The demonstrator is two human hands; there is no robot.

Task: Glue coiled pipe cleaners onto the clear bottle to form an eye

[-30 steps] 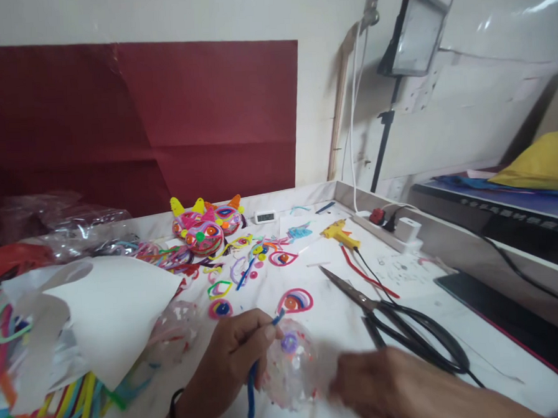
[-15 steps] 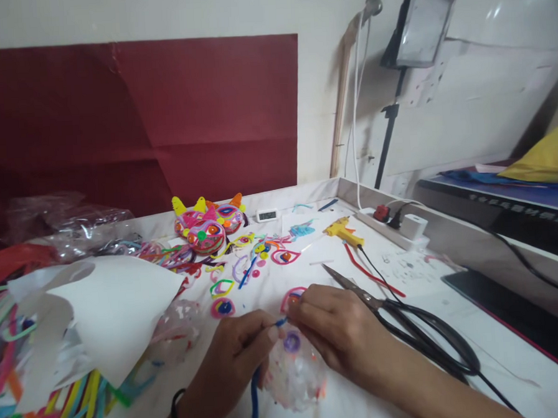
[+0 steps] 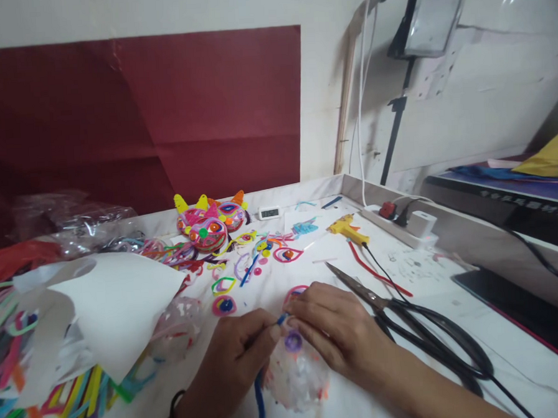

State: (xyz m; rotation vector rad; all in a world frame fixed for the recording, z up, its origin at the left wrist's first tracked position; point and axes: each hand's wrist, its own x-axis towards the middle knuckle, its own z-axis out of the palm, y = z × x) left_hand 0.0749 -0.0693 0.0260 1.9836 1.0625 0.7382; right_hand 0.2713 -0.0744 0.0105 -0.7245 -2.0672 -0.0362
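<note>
My left hand [image 3: 235, 361] pinches a blue pipe cleaner [image 3: 260, 400] near its upper end, the rest trailing down toward me. My right hand [image 3: 334, 328] lies over the far side of a clear plastic dome [image 3: 294, 373] that has a purple spiral on top; its fingertips meet the pipe cleaner's tip there. The dome rests on the white table [image 3: 452, 300] between both hands.
Large black scissors [image 3: 406, 314] lie just right of my right hand. A yellow glue gun [image 3: 348, 228], red stick and power strip [image 3: 401, 224] sit farther back. Finished colourful masks [image 3: 209, 225], loose loops, white paper [image 3: 115, 305] and a pile of pipe cleaners [image 3: 45, 396] fill the left.
My right hand came up from the near edge and settled on the dome by the pipe cleaner's tip. My left hand kept its pinch. The view shifted slightly.
</note>
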